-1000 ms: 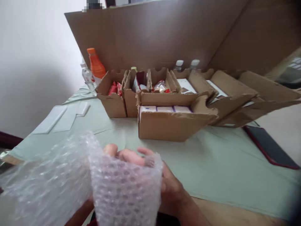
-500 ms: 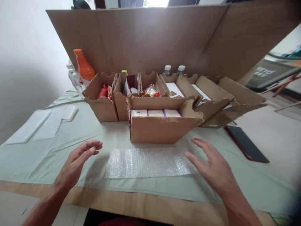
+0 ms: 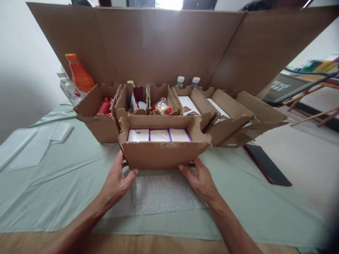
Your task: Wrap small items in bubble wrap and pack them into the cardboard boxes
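Note:
An open cardboard box [image 3: 161, 155] with three white packets inside stands on the pale green cloth in front of me. My left hand [image 3: 118, 178] grips its lower left corner, fingers tucked under or beside the box. At the lower right edge my right hand [image 3: 200, 178] holds the box the same way. A flat sheet of bubble wrap [image 3: 159, 194] lies on the cloth between my wrists, right in front of the box.
Behind stand several open cardboard boxes [image 3: 97, 123] with red packets and snacks, backed by a tall cardboard wall [image 3: 159, 42]. An orange bottle [image 3: 78, 74] stands at the back left. A dark phone [image 3: 266, 164] lies at the right, clear plastic bags [image 3: 34, 148] at the left.
The bubble wrap went from my hands to lying flat on the cloth. Both hands then moved forward from above it and took hold of the front box.

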{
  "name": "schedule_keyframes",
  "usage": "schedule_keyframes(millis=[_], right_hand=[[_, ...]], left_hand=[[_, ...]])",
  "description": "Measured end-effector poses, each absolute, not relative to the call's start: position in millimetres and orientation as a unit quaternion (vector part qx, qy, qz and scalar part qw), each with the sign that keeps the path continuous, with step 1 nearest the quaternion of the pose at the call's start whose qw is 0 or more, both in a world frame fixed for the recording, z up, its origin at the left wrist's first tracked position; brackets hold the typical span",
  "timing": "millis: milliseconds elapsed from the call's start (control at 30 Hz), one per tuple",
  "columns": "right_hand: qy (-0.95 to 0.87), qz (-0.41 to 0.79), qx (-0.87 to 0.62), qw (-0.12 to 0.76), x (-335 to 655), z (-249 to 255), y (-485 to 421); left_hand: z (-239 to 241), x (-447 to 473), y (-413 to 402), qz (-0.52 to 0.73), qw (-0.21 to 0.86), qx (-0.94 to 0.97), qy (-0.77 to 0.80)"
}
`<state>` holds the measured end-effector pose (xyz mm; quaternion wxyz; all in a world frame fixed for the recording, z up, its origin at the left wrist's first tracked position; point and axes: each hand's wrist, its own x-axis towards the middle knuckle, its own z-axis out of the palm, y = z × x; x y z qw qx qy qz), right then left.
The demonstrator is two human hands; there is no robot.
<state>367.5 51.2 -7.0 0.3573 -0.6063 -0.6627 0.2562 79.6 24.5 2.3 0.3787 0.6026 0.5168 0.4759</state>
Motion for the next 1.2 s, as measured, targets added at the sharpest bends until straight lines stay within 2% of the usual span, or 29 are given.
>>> schedule_keyframes(millis=[133,233,300,433,500,667,800,933,1067,1200], right_hand=[[-0.661,0.234,-0.611,0.368,376.9,-4.8,44.6],[-0.632,0.154,-0.635,0.416,380.3,-1.6,23.9],[-0.667,0.123,-0.613,0.405,365.6,1.2,4.8],[-0.841,0.154,-0.457,0.247,297.1,-2.3,-19.4],[-0.874,0.165,-0.424,0.170,269.9,-11.7,-18.5],[-0.855,0.116,-0.497,0.089,303.5,-37.3,-17.2],[-0.779,0.034,-0.618,0.094,380.9,-47.4,-40.1],[-0.723,0.000,-0.680,0.125,431.3,-48.0,-57.5],[-0.670,-0.014,-0.717,0.190,444.0,-39.4,-50.7],[-0.657,0.005,-0.728,0.195,425.0,-37.4,-29.9]], left_hand=[[-6.5,61.5,13.7,0.470,0.344,0.605,0.544],[-4.5,55.3,-10.1,0.487,0.217,0.610,0.586],[-0.9,58.0,-26.7,0.457,0.152,0.663,0.574],[-10.1,70.8,-37.0,0.318,0.118,0.811,0.477],[-25.0,70.7,-33.2,0.244,0.118,0.846,0.459],[-52.3,31.6,-32.0,0.135,0.108,0.862,0.477],[-49.1,0.4,-42.7,0.118,0.120,0.858,0.484],[-42.0,-8.2,-44.8,0.103,0.132,0.860,0.482],[-31.8,0.5,-50.4,0.177,0.110,0.838,0.504],[-15.7,41.0,-65.1,0.213,0.098,0.850,0.472]])
